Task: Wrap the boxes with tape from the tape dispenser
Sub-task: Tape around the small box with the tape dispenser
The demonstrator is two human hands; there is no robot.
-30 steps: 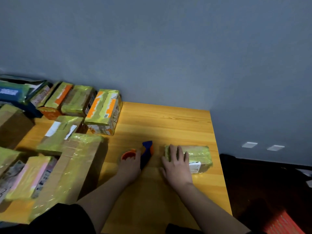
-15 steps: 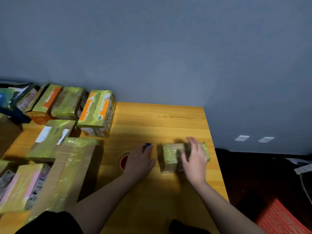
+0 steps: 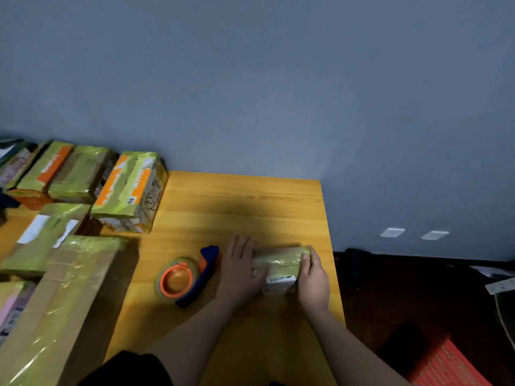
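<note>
A: Where does the small box [image 3: 278, 267] sit, and how much room is around it?

B: On the desk [image 3: 245, 201], close to its right edge at about 3 o'clock; the floor drops off just beyond. Toward 12 o'clock there is a bare stretch of wood up to the wall. The tape dispenser [image 3: 189, 277] lies just beside the left hand [image 3: 239, 270], at 9 o'clock from the box.

A: And the hands?

B: The left hand lies on the box's left end with straight fingers and its thumb across the top. The right hand [image 3: 313, 280] cups the right end, its fingers [image 3: 306, 259] curled over the top edge, clamped on the box.

A: How does the box look?

B: Wrapped in glossy yellow-green tape, with a white printed label on the near face.

A: Anything hard to make out?

B: The label text is too blurred to read. The wrapped boxes [image 3: 131, 190] piled at 9 to 10 o'clock run off the frame's left edge, and a large cardboard box [image 3: 61, 302] at 8 o'clock is cut off at the bottom.
</note>
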